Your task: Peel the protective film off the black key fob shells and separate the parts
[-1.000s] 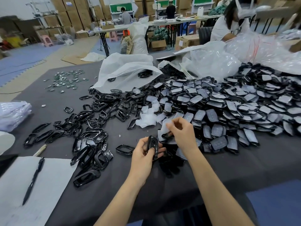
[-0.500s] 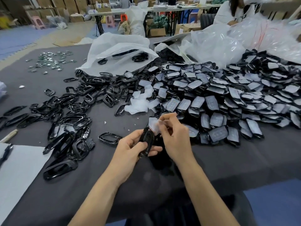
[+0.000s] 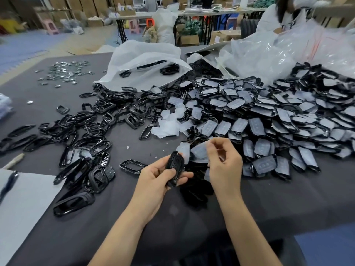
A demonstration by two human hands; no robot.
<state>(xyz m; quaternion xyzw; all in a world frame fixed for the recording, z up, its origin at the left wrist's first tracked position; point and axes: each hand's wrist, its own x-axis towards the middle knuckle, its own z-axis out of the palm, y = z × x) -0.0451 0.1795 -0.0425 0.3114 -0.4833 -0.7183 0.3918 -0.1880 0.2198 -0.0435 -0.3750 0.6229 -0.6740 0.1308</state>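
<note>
My left hand (image 3: 155,181) grips a black key fob shell (image 3: 174,164) upright near the table's front middle, thumb across its face. My right hand (image 3: 223,163) pinches a pale translucent piece of protective film (image 3: 198,150) just above and to the right of the shell; the film looks mostly lifted off it. A big heap of film-covered fob shells (image 3: 269,120) fills the right of the table. Loose black frames (image 3: 92,131) lie spread on the left. Peeled films (image 3: 169,123) sit in a small pile in the middle.
The grey table cloth (image 3: 115,217) carries white paper (image 3: 23,204) with a pen (image 3: 7,184) at front left, small metal parts (image 3: 65,72) at back left, and white plastic bags (image 3: 142,62) at the back. A person (image 3: 276,14) sits behind the far right.
My right hand has pulled the film up and to the right, away from the shell that my left hand holds. The view has tilted further down.
</note>
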